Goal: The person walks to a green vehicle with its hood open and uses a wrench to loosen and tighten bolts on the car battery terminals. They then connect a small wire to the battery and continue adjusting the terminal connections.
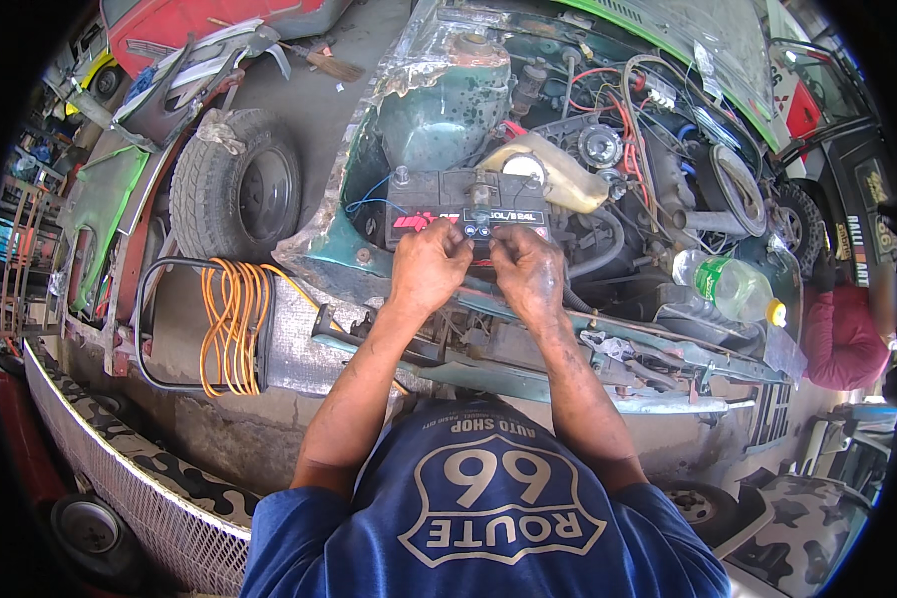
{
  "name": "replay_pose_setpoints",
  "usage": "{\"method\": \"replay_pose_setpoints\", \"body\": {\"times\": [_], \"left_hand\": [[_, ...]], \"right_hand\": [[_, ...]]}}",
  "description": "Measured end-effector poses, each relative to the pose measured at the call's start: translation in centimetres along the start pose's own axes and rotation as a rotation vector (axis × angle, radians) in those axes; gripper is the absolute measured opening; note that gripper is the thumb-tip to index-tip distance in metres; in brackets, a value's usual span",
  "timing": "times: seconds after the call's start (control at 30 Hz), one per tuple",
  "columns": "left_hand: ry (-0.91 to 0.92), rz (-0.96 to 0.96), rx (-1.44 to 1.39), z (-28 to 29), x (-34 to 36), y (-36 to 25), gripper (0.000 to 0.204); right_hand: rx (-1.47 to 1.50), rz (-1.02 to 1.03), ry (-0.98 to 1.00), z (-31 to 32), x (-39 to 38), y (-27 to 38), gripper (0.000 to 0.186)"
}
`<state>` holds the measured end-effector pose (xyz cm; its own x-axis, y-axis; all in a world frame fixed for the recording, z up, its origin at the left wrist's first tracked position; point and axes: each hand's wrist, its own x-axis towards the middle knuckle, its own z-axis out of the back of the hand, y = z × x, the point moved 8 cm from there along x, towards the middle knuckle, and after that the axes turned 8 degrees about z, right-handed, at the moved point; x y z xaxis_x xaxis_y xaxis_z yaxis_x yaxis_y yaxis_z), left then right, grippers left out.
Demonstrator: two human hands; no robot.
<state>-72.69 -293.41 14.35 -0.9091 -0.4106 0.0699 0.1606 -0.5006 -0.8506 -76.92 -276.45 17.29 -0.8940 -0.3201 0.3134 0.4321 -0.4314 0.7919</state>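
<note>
We hold both hands at the front edge of the battery [465, 204] in the engine bay; left hand [429, 267] and right hand [530, 271] have fingers curled together, pinching something small we cannot make out. A steady, even grip seems best.

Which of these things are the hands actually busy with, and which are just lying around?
In hand: left hand and right hand, both at the front edge of the black car battery.

Lying about: plastic water bottle, coil of orange cable, spare tyre, white fluid reservoir.
</note>
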Motion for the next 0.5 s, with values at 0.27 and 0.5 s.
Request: {"method": "replay_pose_setpoints", "body": {"times": [0.27, 0.5], "left_hand": [[-0.013, -0.001, 0.022, 0.02, 0.02, -0.13, 0.018], [0.033, 0.091, 0.022, -0.08, 0.13, 0.25, 0.020]], "right_hand": [[-0.014, 0.005, 0.009, -0.12, 0.09, -0.02, 0.012], [-0.012, -0.030, 0.020, -0.32, 0.10, -0.39, 0.012]]}}
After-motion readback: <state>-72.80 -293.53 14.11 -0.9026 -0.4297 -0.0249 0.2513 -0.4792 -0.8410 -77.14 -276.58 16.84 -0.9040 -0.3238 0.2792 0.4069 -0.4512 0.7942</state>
